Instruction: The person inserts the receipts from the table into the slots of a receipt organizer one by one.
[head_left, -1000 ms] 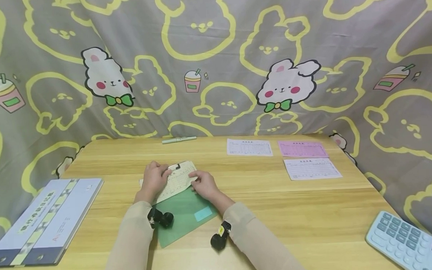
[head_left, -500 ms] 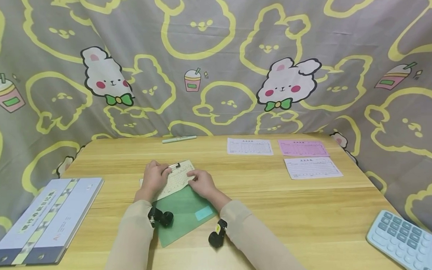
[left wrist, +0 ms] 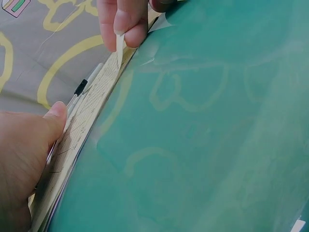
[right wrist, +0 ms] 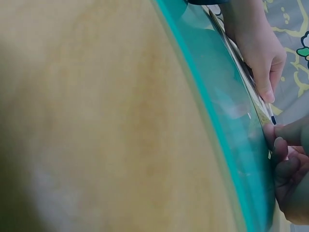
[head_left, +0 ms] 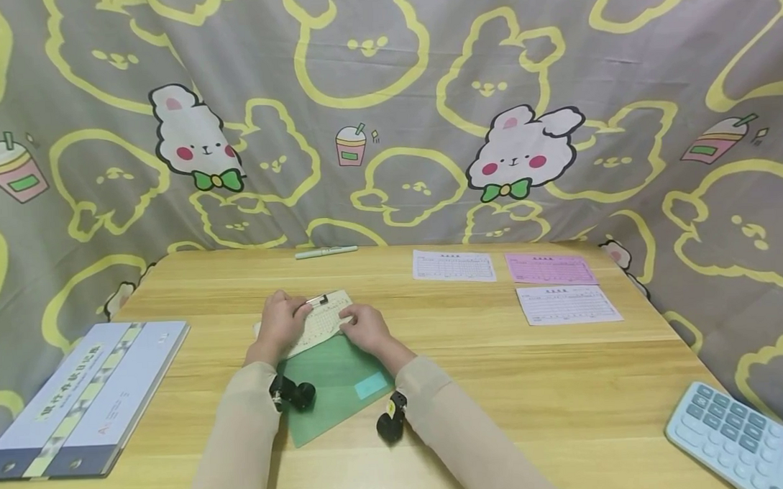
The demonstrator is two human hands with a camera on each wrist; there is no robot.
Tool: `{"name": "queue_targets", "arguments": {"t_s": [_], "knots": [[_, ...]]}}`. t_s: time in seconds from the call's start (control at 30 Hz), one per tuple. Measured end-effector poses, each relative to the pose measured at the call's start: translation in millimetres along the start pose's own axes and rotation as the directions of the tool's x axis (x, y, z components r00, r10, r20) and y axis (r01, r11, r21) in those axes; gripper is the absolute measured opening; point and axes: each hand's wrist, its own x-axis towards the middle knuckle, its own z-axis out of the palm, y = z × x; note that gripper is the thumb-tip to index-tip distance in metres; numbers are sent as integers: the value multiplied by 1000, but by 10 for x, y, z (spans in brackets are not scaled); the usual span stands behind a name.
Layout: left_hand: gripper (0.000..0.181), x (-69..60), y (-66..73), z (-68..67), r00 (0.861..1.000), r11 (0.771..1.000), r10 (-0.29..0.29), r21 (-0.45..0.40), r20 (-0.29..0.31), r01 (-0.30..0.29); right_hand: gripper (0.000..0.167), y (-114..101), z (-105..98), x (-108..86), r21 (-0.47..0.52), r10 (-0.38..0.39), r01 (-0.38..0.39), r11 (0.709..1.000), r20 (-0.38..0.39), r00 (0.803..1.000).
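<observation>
Cream printed form sheets (head_left: 322,324) lie over the upper part of a green translucent folder (head_left: 326,398) with a light blue label. A thin silver bar with a black tip (head_left: 318,300), like a clip, lies along their top edge. My left hand (head_left: 280,322) grips the sheets at their upper left, thumb (left wrist: 57,116) beside the bar; its other fingers are mostly hidden. My right hand (head_left: 367,329) pinches the right edge of a cream sheet between thumb and fingers. That edge stands folded up (left wrist: 120,44) in the left wrist view.
A thick blue-grey account book (head_left: 86,399) lies at left. A pale green pen (head_left: 327,252) is at the back edge. Two white slips (head_left: 453,266) and a pink slip (head_left: 550,268) lie back right. A light blue calculator (head_left: 738,434) sits front right. A patterned curtain (head_left: 400,115) hangs behind.
My right hand has shifted slightly left and up with the sheet's edge, and a little more of the green folder shows below the sheets. My left hand stays in place.
</observation>
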Motion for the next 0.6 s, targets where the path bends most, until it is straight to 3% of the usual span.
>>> {"name": "queue_targets", "arguments": {"t_s": [0.6], "knots": [[37,-19,16,-16,1000,1000,5,9,13,-5,19,-33,13,7,-24,46,-47,999,-13,999]]}}
